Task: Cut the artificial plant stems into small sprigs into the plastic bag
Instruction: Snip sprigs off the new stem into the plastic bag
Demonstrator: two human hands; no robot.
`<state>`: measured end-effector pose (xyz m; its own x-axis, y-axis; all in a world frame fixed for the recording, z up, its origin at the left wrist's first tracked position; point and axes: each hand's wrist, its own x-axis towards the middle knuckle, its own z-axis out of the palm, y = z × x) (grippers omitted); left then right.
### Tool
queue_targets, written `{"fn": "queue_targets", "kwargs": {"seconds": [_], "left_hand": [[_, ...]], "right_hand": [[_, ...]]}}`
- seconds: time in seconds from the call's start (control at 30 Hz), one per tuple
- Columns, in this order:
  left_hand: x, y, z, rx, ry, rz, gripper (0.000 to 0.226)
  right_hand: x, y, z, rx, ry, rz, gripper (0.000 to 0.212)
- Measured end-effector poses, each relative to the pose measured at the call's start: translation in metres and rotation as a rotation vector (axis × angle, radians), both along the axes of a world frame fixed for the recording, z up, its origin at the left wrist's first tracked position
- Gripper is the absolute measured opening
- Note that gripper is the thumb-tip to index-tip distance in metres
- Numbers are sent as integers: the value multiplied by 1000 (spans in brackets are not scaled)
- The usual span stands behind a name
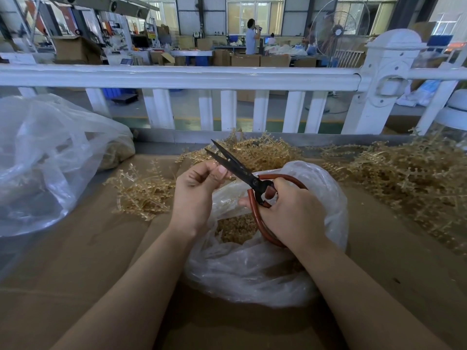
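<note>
Scissors (pixel 240 173) gripped open by right hand (pixel 285 210) over plastic bag (pixel 252 269); left hand (pixel 197 190) fingers curled, contents indiscernible; thumb risk near blades.

Hands with scissors over an open bag of cut sprigs

The right hand (pixel 290 213) grips the red-looped, black-bladed scissors (pixel 242 173), blades parted, above the clear plastic bag (pixel 252 269) holding tan sprigs (pixel 235 229). The left hand (pixel 197 190) has its fingers curled beside the blades. Tan plastic plant stems (pixel 404 178) lie heaped on the brown cardboard tabletop (pixel 88 261).
</note>
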<state>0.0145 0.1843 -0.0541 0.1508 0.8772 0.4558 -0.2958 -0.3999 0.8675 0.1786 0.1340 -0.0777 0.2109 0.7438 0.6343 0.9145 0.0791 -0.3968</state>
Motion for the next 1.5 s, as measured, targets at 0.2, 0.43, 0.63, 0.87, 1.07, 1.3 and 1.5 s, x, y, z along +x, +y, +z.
{"fn": "queue_targets", "kwargs": {"seconds": [0.2,0.43,0.63,0.87,1.07,1.3,1.5], "left_hand": [[1,-1,0,-12,-8,15,19],[1,4,-2,-133,26,-2,13],[1,5,-4,-253,33,-59,14],[3,1,-4,-281,110,-185,14],[3,0,-3,-276,154,-171,5],[1,4,-4,-226,189,-80,14],[2,0,0,-184,-38,-35,6]], "right_hand": [[0,-1,1,27,3,24,56],[-1,2,-5,-32,190,122,56],[-3,6,-1,-63,404,170,24],[-4,5,5,-143,711,239,18],[-5,5,7,-179,736,315,15],[-2,5,3,-160,639,291,10],[4,3,-3,-117,309,145,48]]}}
